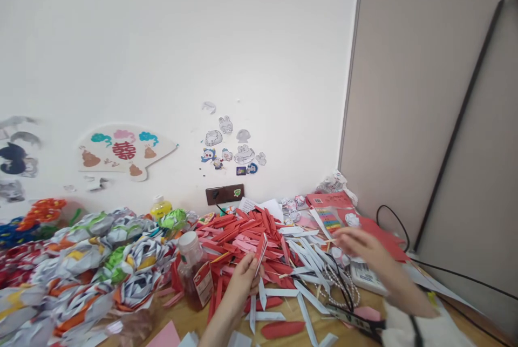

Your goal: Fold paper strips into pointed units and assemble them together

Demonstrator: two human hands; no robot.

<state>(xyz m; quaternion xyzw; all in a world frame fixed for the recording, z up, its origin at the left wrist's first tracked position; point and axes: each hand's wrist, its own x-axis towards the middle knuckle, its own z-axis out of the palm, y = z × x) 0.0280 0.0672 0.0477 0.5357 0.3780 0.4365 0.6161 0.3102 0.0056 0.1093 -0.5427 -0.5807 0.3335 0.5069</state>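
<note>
My left hand is closed around a folded red paper strip with a pale edge, held upright at the front of a heap of red folded paper strips. Off to the right, my right hand hovers, somewhat blurred, above the cluttered desk. Its fingers stretch to the left and I see nothing held in them. Beneath and beside it lie white folded paper strips, a bead string and a crumpled paper ball.
Folded-paper pieces in white, orange and green are piled at left. A clear jar stands near my left forearm, a yellow bottle behind. Red paper and a black cable lie right. A wall socket sits behind the heap.
</note>
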